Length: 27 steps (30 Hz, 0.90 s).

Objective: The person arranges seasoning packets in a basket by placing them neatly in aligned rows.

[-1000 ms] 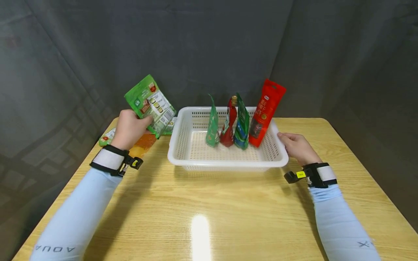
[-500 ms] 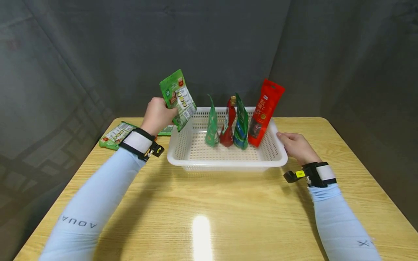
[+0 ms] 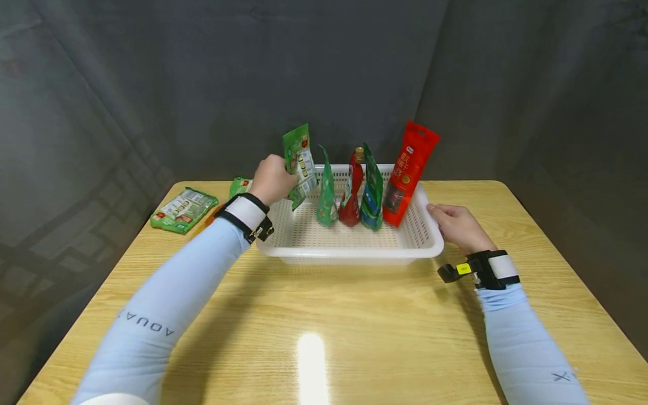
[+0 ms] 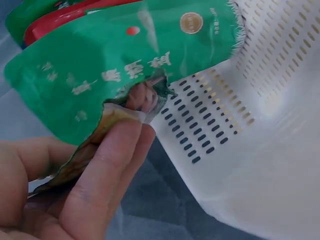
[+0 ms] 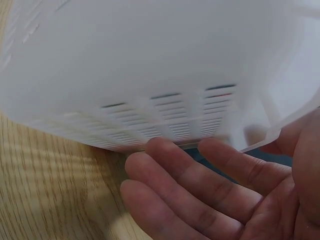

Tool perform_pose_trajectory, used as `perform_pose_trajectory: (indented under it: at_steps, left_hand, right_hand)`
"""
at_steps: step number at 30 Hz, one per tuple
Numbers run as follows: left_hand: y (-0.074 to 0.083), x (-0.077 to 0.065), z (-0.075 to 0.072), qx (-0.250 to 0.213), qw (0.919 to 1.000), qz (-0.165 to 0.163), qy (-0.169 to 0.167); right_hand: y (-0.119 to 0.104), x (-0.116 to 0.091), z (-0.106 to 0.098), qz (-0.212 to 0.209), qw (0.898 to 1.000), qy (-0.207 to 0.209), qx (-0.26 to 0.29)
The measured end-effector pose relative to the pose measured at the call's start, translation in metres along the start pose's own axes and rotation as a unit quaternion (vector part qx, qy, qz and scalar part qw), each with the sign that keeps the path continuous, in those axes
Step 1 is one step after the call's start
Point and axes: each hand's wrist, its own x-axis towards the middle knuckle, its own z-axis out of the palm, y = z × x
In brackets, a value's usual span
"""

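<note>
My left hand (image 3: 274, 179) pinches a green snack bag (image 3: 304, 166) with a printed back over the left part of a white plastic basket (image 3: 349, 254). In the left wrist view the bag is seen nearly edge-on between thumb and fingers, overlapping a green pouch (image 4: 120, 55) with white lettering. That pouch (image 3: 327, 197) stands in the basket beside a red spouted pouch (image 3: 351, 194), a dark green bag (image 3: 372, 194) and a tall red packet (image 3: 409, 169) leaning right. My right hand (image 3: 459, 226) grips the basket's right rim, its fingers (image 5: 170, 185) along the slotted outer wall.
Left of the basket, a green bag (image 3: 184, 210) lies flat on the wooden table (image 3: 364, 320). Another green bag (image 3: 239, 186) and an orange packet (image 3: 206, 220) are partly hidden behind my left arm. A dark grey curtain (image 3: 304, 67) hangs behind the table.
My left hand has carried the green bag rightward from above the bags on the table to over the basket, lowering it lately. The right hand stays at the rim.
</note>
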Motion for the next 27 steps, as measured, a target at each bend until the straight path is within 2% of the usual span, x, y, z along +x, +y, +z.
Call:
perform_pose_trajectory:
  at_steps: [8, 10, 13, 17, 21, 27]
  left_hand:
    - [0.008, 0.005, 0.018, 0.041, 0.9985, 0.008, -0.036]
    - [0.009, 0.006, 0.023, 0.054, 0.9968, 0.011, -0.057]
    - [0.01, 0.006, 0.029, 0.063, 0.9919, 0.008, -0.111]
    - [0.01, 0.006, 0.033, 0.037, 0.9799, -0.02, -0.195]
    - [0.011, 0.004, 0.035, -0.009, 0.9631, -0.053, -0.264]
    - [0.013, 0.004, 0.037, -0.083, 0.9438, -0.084, -0.309]
  right_hand:
    - [-0.001, -0.003, -0.001, -0.001, 1.0, -0.001, -0.003]
    - [-0.001, -0.003, 0.0, 0.001, 1.0, 0.0, -0.003]
    - [-0.002, -0.003, 0.0, -0.004, 1.0, 0.0, 0.0]
    - [-0.001, -0.002, 0.0, -0.018, 1.0, 0.003, 0.008]
    - [0.0, -0.001, 0.0, -0.022, 1.0, 0.003, 0.013]
    - [0.0, -0.001, 0.0, -0.014, 1.0, 0.003, 0.013]
